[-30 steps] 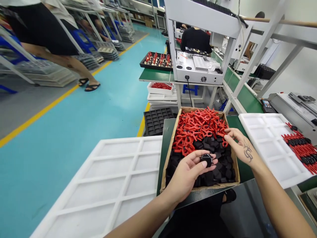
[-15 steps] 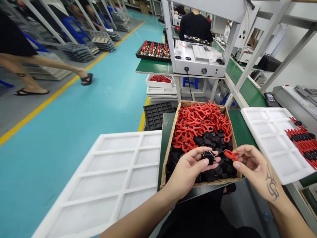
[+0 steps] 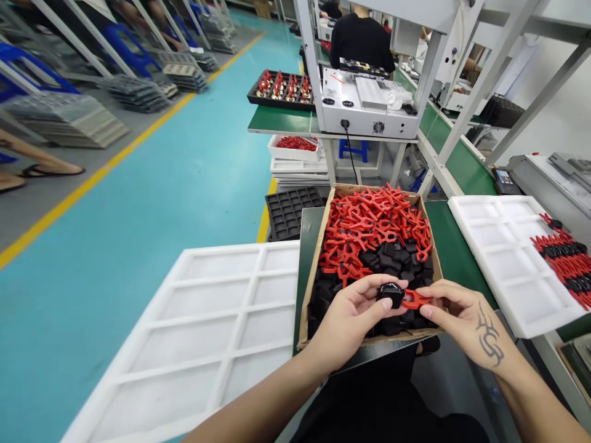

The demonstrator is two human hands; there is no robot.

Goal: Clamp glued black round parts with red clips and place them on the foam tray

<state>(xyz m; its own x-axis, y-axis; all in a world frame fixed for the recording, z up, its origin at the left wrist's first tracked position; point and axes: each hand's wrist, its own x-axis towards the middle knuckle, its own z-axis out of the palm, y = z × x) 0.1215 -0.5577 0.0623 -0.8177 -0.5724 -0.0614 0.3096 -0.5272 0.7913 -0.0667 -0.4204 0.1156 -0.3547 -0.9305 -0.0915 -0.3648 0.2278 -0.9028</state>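
Observation:
My left hand (image 3: 348,320) grips a small black round part (image 3: 390,293) over the near end of a cardboard box (image 3: 315,271). My right hand (image 3: 462,317) pinches a red Y-shaped clip (image 3: 414,300), whose tip touches the black part. The box holds a heap of red clips (image 3: 373,224) at its far end and black parts (image 3: 401,261) at its near end.
A white foam tray (image 3: 203,335) with bare compartments lies at my left. Another white tray (image 3: 501,252) at my right carries assembled red-and-black pieces (image 3: 566,264). A black grid tray (image 3: 289,212) sits beyond. A person in black (image 3: 362,40) works at a white machine (image 3: 364,111) ahead.
My right hand picked a red clip out of the box and brought it against the black part in my left hand. A person walking across the left aisle has passed out of view.

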